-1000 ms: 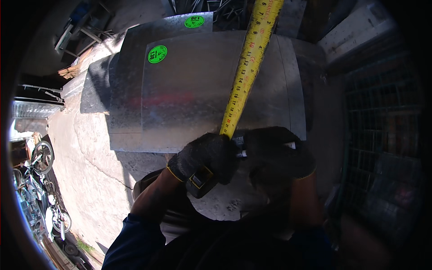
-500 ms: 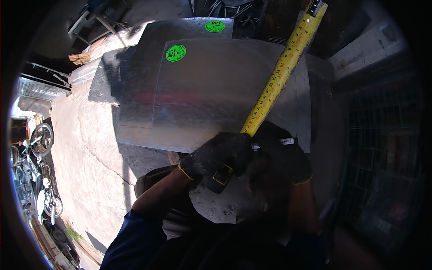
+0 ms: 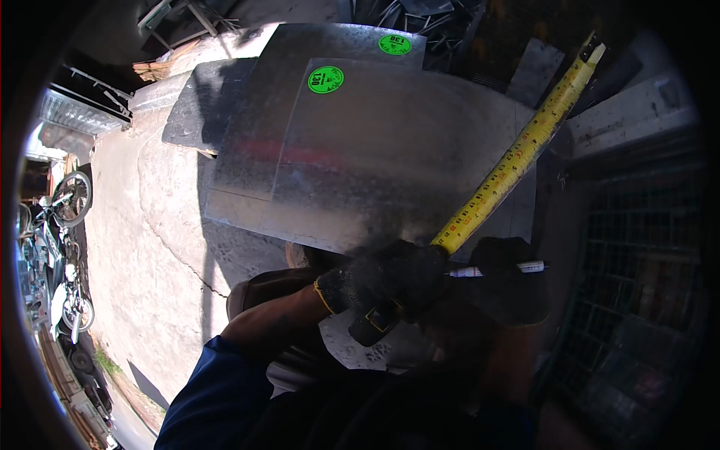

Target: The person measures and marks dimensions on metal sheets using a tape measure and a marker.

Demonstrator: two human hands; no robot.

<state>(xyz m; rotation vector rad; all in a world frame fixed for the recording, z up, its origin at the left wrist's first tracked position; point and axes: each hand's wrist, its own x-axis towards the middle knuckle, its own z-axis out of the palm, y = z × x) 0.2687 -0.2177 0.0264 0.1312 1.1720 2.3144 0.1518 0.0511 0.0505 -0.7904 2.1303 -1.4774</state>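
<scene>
My left hand (image 3: 390, 279), in a black work glove with a yellow-edged cuff, is closed around a tape measure. Its dark case (image 3: 372, 325) shows below the fingers. A long yellow blade (image 3: 520, 152) runs out of the grip up to the right, above the sheet metal (image 3: 367, 142), its hooked end in the air past the sheet's right side. My right hand (image 3: 507, 279), gloved in black and deep in shadow, is closed on a slim white marker (image 3: 532, 267) that sticks out on both sides, its thin tip pointing left at the other glove.
Two green round stickers (image 3: 326, 79) mark the stacked sheets. A darker sheet (image 3: 202, 105) lies at their left. Metal scraps (image 3: 401, 15) are piled behind. A motorcycle (image 3: 66, 255) stands far left beyond the cracked concrete floor (image 3: 135, 225). A grid-like rack (image 3: 637, 270) is at right.
The tape's blade has swung right and lower, its end leaving the top edge. My right hand has drawn down and right, away from the blade, with more of the marker showing. The view has shifted.
</scene>
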